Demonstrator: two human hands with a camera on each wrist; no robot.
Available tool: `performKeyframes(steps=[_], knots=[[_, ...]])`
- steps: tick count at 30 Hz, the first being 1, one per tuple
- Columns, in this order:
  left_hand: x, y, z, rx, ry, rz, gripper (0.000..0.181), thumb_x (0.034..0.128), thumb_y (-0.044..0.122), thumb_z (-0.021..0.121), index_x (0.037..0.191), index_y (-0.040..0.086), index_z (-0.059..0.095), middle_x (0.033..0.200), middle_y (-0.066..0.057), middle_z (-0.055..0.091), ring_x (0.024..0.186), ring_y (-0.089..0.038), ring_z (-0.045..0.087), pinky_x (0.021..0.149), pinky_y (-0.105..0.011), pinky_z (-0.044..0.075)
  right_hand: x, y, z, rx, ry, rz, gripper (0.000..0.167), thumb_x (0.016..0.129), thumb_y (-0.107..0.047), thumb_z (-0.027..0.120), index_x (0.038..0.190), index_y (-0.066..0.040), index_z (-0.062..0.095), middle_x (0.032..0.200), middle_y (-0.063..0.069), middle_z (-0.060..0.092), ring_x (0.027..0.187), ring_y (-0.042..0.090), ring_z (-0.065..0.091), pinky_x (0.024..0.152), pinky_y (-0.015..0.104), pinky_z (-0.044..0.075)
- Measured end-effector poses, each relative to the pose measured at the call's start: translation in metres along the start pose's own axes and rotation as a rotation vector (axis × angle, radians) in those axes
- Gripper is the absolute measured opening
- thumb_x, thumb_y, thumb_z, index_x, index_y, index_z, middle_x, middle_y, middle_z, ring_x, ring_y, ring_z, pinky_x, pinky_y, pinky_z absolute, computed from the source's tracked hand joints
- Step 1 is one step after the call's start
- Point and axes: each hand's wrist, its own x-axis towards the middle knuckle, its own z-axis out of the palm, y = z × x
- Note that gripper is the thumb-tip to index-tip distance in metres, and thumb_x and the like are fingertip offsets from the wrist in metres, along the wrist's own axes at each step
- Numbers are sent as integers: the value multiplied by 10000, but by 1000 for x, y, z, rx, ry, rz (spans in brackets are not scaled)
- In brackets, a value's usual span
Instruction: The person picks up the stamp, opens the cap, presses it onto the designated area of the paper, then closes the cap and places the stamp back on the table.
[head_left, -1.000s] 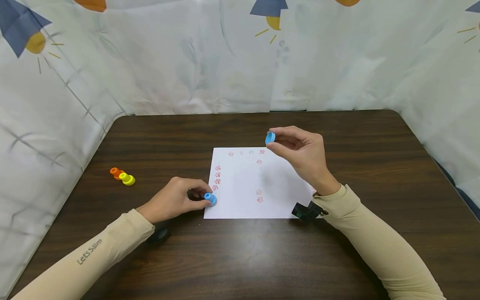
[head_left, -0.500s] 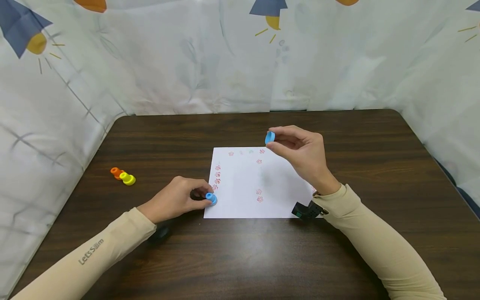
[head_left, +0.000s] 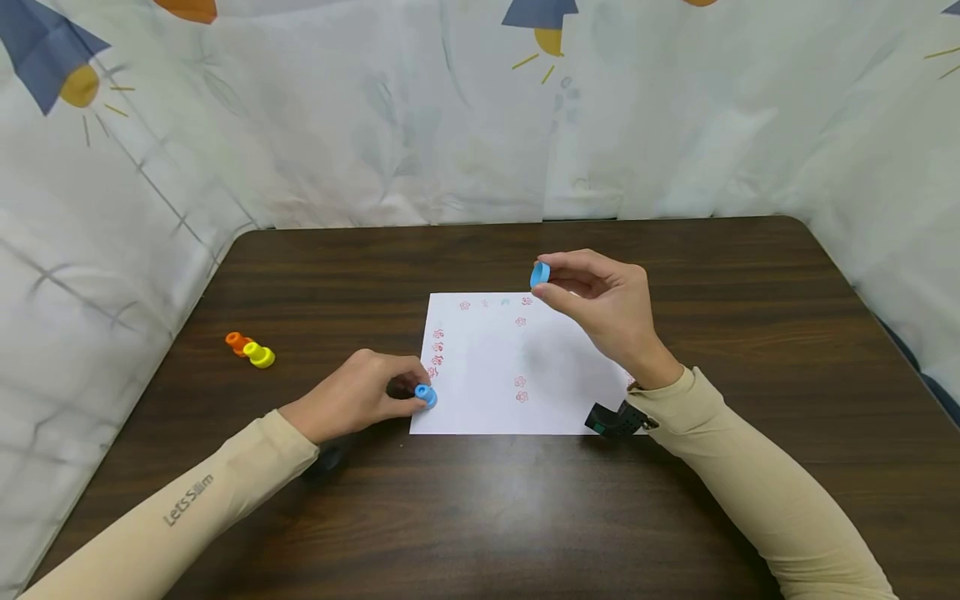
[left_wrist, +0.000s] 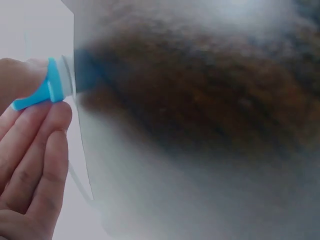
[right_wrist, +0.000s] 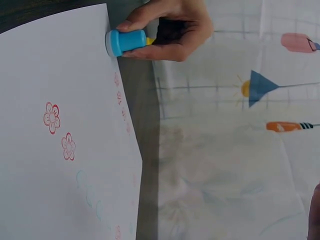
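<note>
On the left edge of the white paper [head_left: 480, 412], my left hand [head_left: 360, 396] pinches a small blue stamp [head_left: 425, 395] between thumb and fingers. The stamp's wide pale base [right_wrist: 108, 43] is against the sheet in the right wrist view, near a corner. In the left wrist view, the thumb lies across the blue handle [left_wrist: 37, 95], with the fingers below it. My right hand [head_left: 611, 304] is raised over the paper's far side and holds a blue cap [head_left: 539, 273] by its rim, its hollow side showing. Only a sliver of that hand shows in the right wrist view.
Red flower prints [right_wrist: 51, 118] and fainter marks dot the paper. An orange stamp [head_left: 236, 342] and a yellow stamp [head_left: 258, 356] lie together on the dark wooden table [head_left: 337, 292] to the left. A patterned white curtain [head_left: 450, 125] hangs behind the table.
The head view has shifted a little, so the paper and loose stamps appear slightly further right. Both hands keep their holds, the left on the stamp and the right on the cap.
</note>
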Motion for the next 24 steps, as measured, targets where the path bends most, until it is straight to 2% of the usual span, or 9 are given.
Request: performKeyframes(steps=[15,24], knots=[[2,3,-3,2,-30,3,139,879,211,841,937,216,715,922,86,779,835,-54,691,821,-297,632,3,1,-1,-28,7,-29,318,834,36,820,1135,89,734,1008,-109,778,925,94,765,877,250,637],[5,3,-5,4,-61,-4,142,876,223,845,927,230,713,919,85,773,833,-60,677,803,-288,620,4,-1,-4,-1,10,-38,316,841,31,816,1137,100,730,1006,-105,780,918,90,765,867,242,637]])
